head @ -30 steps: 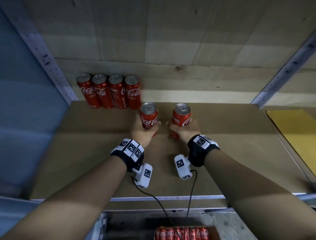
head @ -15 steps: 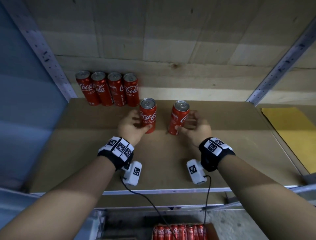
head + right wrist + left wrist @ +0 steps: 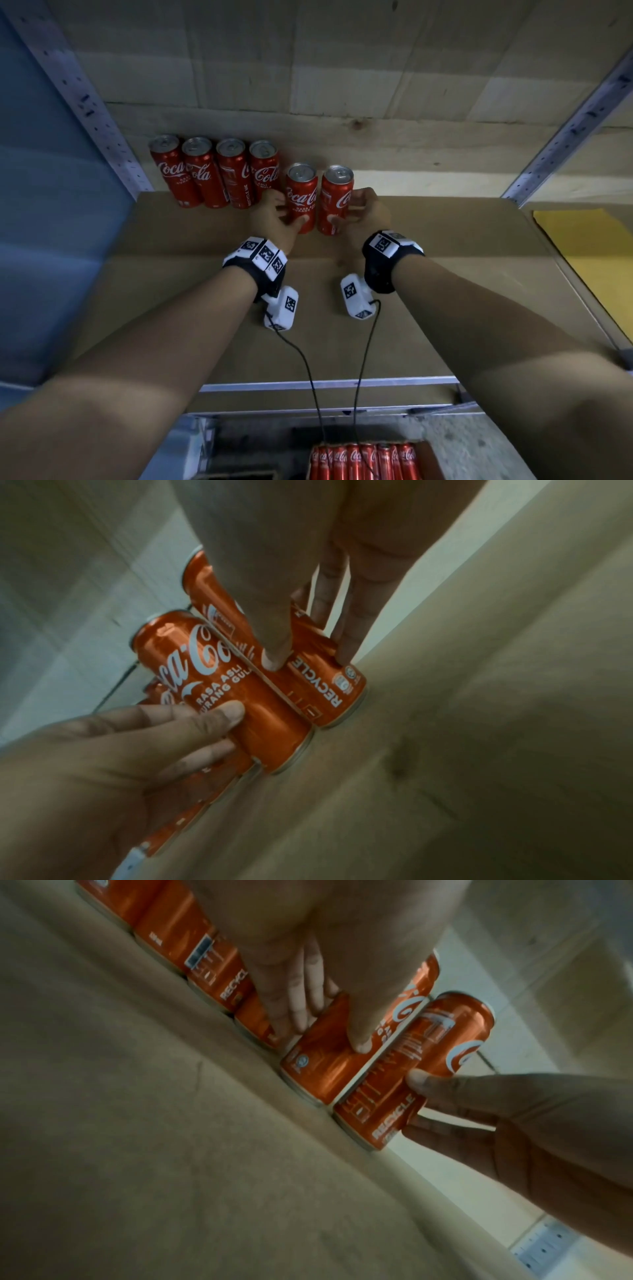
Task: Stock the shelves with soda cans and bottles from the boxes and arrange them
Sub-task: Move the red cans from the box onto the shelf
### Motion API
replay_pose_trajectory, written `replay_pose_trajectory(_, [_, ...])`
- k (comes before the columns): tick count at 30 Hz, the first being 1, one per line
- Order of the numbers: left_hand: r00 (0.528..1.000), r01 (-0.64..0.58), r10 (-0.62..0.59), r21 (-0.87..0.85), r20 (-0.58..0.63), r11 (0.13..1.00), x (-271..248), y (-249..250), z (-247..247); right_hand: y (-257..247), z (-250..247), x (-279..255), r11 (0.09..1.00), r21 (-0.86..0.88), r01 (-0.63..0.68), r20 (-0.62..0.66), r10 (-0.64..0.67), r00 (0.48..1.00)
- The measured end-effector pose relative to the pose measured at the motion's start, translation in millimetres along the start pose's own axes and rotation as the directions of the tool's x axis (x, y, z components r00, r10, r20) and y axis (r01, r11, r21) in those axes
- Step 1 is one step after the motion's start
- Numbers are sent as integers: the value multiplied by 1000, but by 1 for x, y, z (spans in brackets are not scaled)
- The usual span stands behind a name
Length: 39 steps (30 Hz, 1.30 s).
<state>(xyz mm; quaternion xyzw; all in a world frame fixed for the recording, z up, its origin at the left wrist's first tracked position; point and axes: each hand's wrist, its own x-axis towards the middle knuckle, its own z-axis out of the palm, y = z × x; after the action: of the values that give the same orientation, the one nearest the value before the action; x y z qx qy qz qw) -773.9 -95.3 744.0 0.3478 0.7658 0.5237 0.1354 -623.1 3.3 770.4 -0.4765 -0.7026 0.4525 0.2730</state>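
Gripping cans [image 3: 300, 197] with curled fingers [image 3: 274, 653]

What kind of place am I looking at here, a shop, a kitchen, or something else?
Most likely a stockroom or the back of a shop. A metal-framed shelf lined with cardboard holds a row of identical red cola cans, and an open box of more cans sits on the floor below.

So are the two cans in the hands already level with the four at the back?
No, the head view shows both held cans standing forward of the back row.
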Motion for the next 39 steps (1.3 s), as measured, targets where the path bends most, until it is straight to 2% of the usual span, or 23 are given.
replay_pose_trajectory(5, [998,44,-44,0,-38,999,20,-3,7,-9,12,26,1000,-21,-19,-44,18,999])
replay_pose_trajectory(9, [979,149,-142,35,-143,988,26,-4,6,-15,17,38,997,-47,-64,-64,61,996])
replay_pose_trajectory(13, [959,194,-170,86,-225,977,26,-3,9,-17,23,45,996,-30,-84,-101,81,992])
replay_pose_trajectory(26, [926,304,-272,89,-261,949,36,14,16,-31,25,53,989,-17,-147,-140,143,980])
replay_pose_trajectory(32, [938,263,-230,98,-259,960,37,7,14,-28,28,54,990,0,-140,-133,139,981])
replay_pose_trajectory(36, [956,203,-176,92,-235,975,37,4,2,-25,24,50,987,-140,-78,-65,70,995])
replay_pose_trajectory(39, [982,129,-109,122,-155,984,24,0,-23,-15,9,36,984,-177,-27,3,28,1000])
